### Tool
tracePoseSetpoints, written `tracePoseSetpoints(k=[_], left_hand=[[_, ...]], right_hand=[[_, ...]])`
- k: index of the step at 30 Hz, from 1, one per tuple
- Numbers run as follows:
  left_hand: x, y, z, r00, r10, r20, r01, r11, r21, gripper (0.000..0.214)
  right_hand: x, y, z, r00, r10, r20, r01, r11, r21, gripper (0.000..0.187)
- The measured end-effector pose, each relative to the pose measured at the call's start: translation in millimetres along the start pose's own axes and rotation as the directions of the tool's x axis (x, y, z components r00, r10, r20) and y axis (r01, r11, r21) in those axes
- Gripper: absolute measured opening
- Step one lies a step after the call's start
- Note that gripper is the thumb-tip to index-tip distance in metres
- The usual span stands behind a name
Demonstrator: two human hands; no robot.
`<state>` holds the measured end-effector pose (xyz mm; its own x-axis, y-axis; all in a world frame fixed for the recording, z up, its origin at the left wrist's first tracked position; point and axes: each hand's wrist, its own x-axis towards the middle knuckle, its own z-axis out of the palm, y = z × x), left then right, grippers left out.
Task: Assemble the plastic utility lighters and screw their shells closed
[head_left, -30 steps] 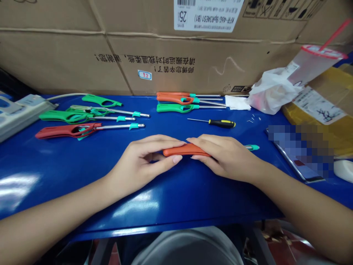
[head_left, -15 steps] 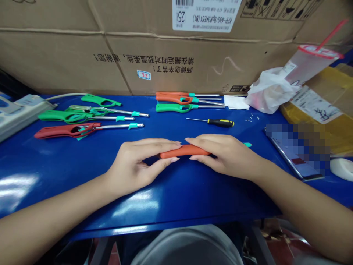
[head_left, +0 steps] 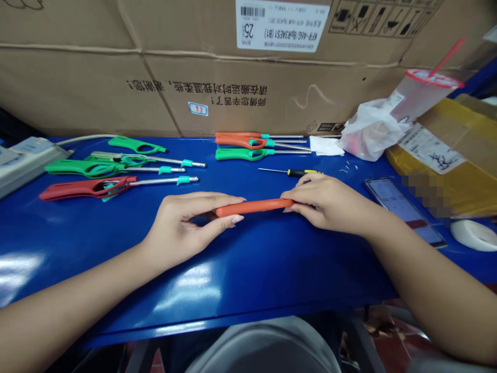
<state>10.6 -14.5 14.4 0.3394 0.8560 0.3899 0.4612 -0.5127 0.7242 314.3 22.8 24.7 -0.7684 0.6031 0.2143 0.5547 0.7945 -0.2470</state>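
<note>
Brown cardboard (head_left: 116, 93) closed off the back of our blue table (head_left: 272, 274). At far left we had a white power strip (head_left: 23, 165), then a loose green shell (head_left: 130, 144), overlapping green lighters (head_left: 66, 167) and, nearer us, a red lighter (head_left: 70, 189). Our left hand (head_left: 182, 223) was clamped on the left end of an orange handle (head_left: 256, 206), held over the table between both hands. Behind it, by the cardboard, orange lighters (head_left: 236, 139) lay beside a green lighter (head_left: 233, 154), with a screwdriver (head_left: 295, 172) closer to us. Our right hand (head_left: 330, 202) pinched the handle's right end and partly blocked our view of the screwdriver's grip. Farther right we saw white paper (head_left: 326, 145), small pale bits (head_left: 347, 166), a phone (head_left: 392, 199), a plastic bag (head_left: 368, 134) hiding the base of a tilted cup (head_left: 423, 96), and a yellow-taped parcel (head_left: 473, 155).
</note>
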Motion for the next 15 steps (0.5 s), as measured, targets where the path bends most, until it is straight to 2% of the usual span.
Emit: tracePoseSetpoints(k=[4,8,11,13,15], left_hand=[[-2,-6,2.0,0.998,0.003,-0.066,-0.002,1.000,0.012,0.027],[-2,-6,1.4,0.997,0.031,-0.063,-0.031,1.000,0.006,0.023],[-1,-2,2.3,0.994,-0.102,-0.051,0.095,0.987,-0.127,0.025],[1,2,3.4,0.972,-0.233,-0.022,0.221,0.946,-0.238,0.029],[2,5,3.9,0.952,-0.308,0.008,0.296,0.907,-0.298,0.031]], right_hand=[[-1,6,-3,0.998,0.061,0.018,-0.061,0.998,0.009,0.024],[1,6,-1,0.996,0.087,0.025,-0.088,0.995,0.036,0.022],[5,1,5,0.994,0.091,0.053,-0.096,0.991,0.095,0.029],[7,-3,8,0.992,0.115,0.053,-0.120,0.988,0.098,0.035],[9,-5,10,0.988,0.143,0.053,-0.148,0.984,0.101,0.037]])
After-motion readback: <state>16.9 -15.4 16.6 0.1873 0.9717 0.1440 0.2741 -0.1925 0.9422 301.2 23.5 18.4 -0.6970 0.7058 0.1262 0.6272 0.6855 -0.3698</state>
